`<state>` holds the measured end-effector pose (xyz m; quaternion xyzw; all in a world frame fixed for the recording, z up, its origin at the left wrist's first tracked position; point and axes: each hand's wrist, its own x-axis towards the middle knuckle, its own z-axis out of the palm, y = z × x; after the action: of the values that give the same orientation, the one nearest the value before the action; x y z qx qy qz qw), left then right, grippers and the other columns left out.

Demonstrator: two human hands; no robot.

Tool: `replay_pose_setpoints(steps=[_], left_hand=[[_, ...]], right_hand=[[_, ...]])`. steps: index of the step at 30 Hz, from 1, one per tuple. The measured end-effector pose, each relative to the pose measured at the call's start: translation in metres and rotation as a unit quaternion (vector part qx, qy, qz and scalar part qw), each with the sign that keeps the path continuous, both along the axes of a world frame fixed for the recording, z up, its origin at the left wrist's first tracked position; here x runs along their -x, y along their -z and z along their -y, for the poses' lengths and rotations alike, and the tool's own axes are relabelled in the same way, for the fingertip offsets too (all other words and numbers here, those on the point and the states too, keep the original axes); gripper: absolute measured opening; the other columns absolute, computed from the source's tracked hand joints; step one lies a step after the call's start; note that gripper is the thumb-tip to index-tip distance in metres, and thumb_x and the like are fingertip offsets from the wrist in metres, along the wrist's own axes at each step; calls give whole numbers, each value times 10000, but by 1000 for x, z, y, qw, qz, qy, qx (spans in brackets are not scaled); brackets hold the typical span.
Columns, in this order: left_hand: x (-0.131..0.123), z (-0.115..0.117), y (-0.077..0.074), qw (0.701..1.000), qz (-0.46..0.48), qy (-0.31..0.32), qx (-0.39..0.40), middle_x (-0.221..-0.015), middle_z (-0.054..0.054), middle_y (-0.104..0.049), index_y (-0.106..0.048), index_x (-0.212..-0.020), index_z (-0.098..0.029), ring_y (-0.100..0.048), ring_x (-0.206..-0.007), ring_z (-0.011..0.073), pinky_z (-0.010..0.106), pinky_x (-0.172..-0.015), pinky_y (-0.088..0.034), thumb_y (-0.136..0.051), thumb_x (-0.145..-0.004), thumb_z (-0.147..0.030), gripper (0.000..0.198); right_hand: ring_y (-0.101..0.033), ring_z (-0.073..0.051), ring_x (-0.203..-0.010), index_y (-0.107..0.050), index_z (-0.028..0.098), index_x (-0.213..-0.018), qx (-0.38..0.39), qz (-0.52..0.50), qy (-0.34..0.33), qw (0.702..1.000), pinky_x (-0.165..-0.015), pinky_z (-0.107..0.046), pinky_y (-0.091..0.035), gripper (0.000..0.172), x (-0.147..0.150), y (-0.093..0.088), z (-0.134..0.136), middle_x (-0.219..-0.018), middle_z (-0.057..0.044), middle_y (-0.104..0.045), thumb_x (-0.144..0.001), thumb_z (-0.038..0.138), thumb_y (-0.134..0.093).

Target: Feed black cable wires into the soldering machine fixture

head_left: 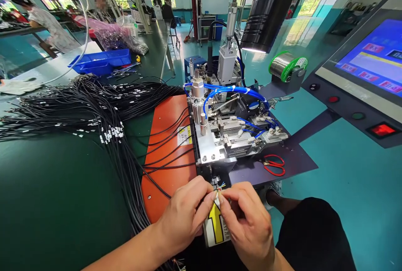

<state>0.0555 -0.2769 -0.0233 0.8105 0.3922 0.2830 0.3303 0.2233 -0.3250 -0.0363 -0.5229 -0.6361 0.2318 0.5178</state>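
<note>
My left hand [188, 208] is closed in a pinch in front of the soldering machine [226, 128]. Close against it, my right hand [251, 220] pinches at the same spot. Between the fingertips is the end of a black cable, with thin coloured wires [222, 186] fanning out just above them; the fingers hide most of it. Below the fingertips shows a label with a yellow arrow [215, 225]. Several black cables [169, 164] run across the orange plate [166, 137] into the machine's left side.
A large bundle of black cables [116, 137] lies on the green table [63, 187]. Red-handled scissors [274, 165] rest right of the machine. A solder spool [287, 65], black lamp [265, 19] and control screen [373, 57] stand around it. Blue bins [100, 60] and two people are farther back.
</note>
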Motion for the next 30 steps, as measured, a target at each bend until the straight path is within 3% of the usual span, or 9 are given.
replay_pose_setpoints(steps=[3, 7, 10, 12, 21, 30], left_hand=[[-1, 0, -2, 1000, 7, 5, -9, -792, 26, -553, -588, -875, -180, -503, -692, 142, 254, -625, -411, -441, -1006, -226, 203], [-1, -1, -3, 1000, 3, 9, -19, -787, 37, -555, -601, -891, -177, -493, -697, 152, 258, -617, -404, -428, -1010, -219, 214], [-1, -1, -3, 1000, 3, 13, -28, -777, 38, -550, -600, -888, -173, -483, -694, 154, 260, -614, -391, -438, -1007, -214, 205], [-1, -1, -2, 999, -1, 16, -30, -776, 38, -550, -597, -882, -170, -482, -697, 154, 261, -615, -384, -444, -1005, -209, 200], [-1, -2, -1, 1000, -15, 20, -18, -772, 41, -554, -612, -879, -170, -482, -695, 158, 266, -615, -381, -433, -1010, -223, 227], [-1, -2, -2, 999, -23, 13, -18, -766, 40, -561, -607, -859, -174, -496, -690, 159, 260, -607, -396, -420, -1011, -233, 248]], right_hand=[[-534, -139, -689, -656, 190, -874, 122, -87, 3, 989, -574, -241, -414, 111, -14, -6, -3, -819, -22, -561, -935, 270, -610], [-312, -100, -543, -644, 177, -867, 335, -260, -21, 905, -471, -233, -224, 296, -27, -12, -9, -617, 51, -381, -943, 457, -590], [-188, -91, -532, -641, 164, -853, 398, -350, -57, 846, -471, -245, -136, 313, -27, -14, -12, -561, 81, -269, -913, 471, -633], [-164, -89, -531, -641, 159, -837, 407, -371, -68, 832, -471, -251, -119, 306, -25, -14, -13, -551, 85, -257, -905, 457, -649], [-181, -91, -554, -645, 161, -868, 395, -331, -65, 855, -490, -255, -136, 332, -24, -13, -10, -594, 77, -269, -920, 488, -632], [-284, -103, -575, -667, 173, -890, 358, -278, -56, 889, -505, -236, -247, 321, -26, -13, -7, -657, 38, -411, -913, 491, -630]])
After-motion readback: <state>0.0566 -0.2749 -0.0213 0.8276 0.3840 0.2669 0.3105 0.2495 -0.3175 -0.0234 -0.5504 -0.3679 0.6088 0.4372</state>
